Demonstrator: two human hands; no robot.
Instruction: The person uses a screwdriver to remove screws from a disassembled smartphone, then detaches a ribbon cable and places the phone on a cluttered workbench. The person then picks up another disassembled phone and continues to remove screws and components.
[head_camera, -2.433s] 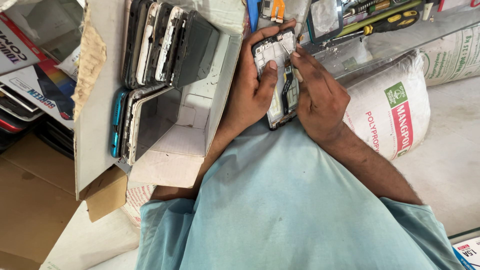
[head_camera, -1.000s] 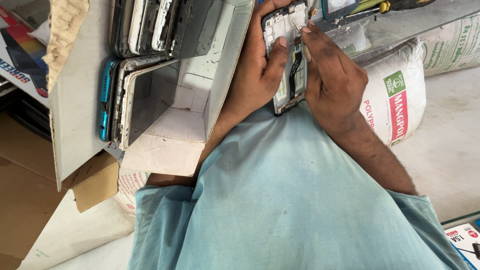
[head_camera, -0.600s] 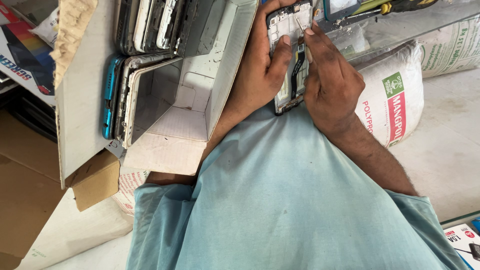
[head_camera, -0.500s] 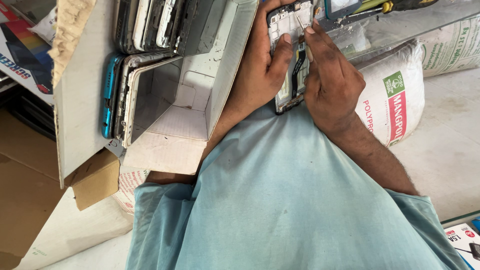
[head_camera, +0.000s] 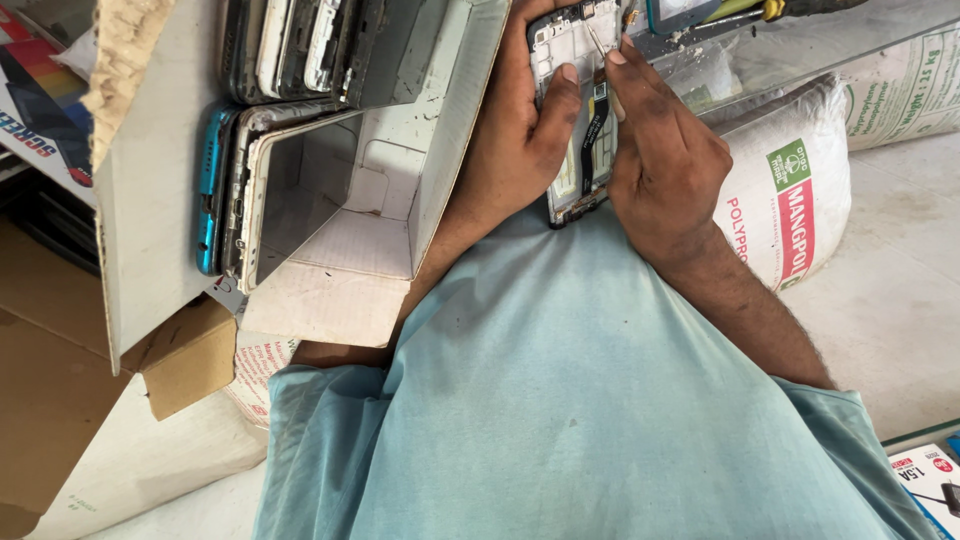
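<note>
Head view: my left hand (head_camera: 515, 150) is wrapped around an opened phone (head_camera: 575, 110), back cover off, held against my chest above my blue shirt (head_camera: 560, 400). My right hand (head_camera: 665, 150) pinches a thin tool (head_camera: 597, 42), its tip at the phone's upper part. Inside, the black ribbon cable (head_camera: 592, 140) sits in place, so disassembly looks partly done. The cardboard box (head_camera: 300, 170) of phone frames (head_camera: 250, 190) crowds my left; the white sack (head_camera: 790, 190) stands near on the right.

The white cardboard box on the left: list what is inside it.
The white cardboard box holds phone frames standing on edge, with a blue-edged phone and a pale frame below. How far the stack runs back is hidden.
</note>
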